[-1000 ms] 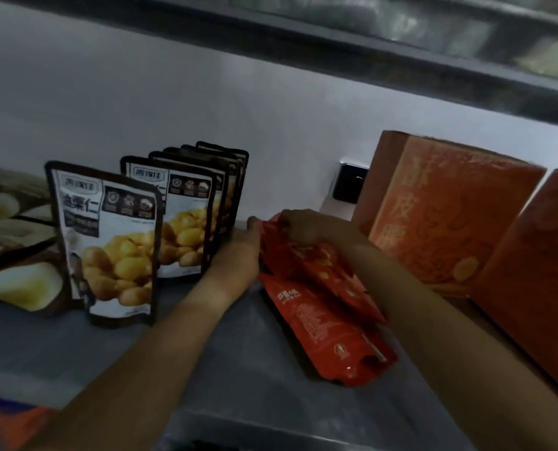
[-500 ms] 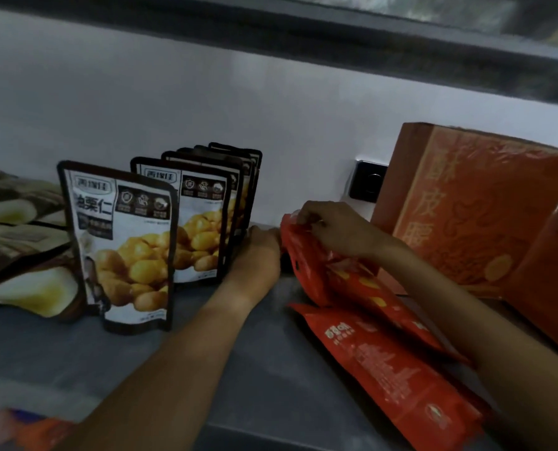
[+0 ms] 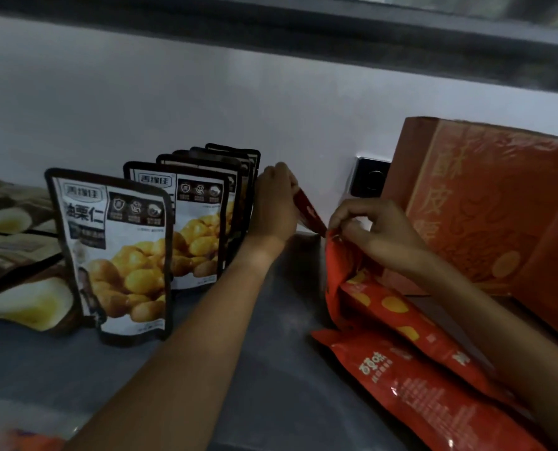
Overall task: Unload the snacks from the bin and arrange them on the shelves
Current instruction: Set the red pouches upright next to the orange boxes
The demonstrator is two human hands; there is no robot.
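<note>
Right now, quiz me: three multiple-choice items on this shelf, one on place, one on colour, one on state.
1. Where is the orange box?
A. right of the hands
B. left of the chestnut pouches
C. lying flat at the shelf's front

2. What colour is the pouch under the right hand?
A. blue
B. red
C. green

3. How are the chestnut pouches placed?
A. lying flat
B. stacked
C. standing in a row

Answers: 1 A, it stands at far right; 2 B, the red pouch; 3 C, upright, one behind another.

Glossy plastic red snack pouches [image 3: 414, 385]; smooth, sheeny chestnut pouches [image 3: 115, 255]; matt grey shelf [image 3: 271, 369]; film-wrapped orange cardboard box [image 3: 472, 203].
</note>
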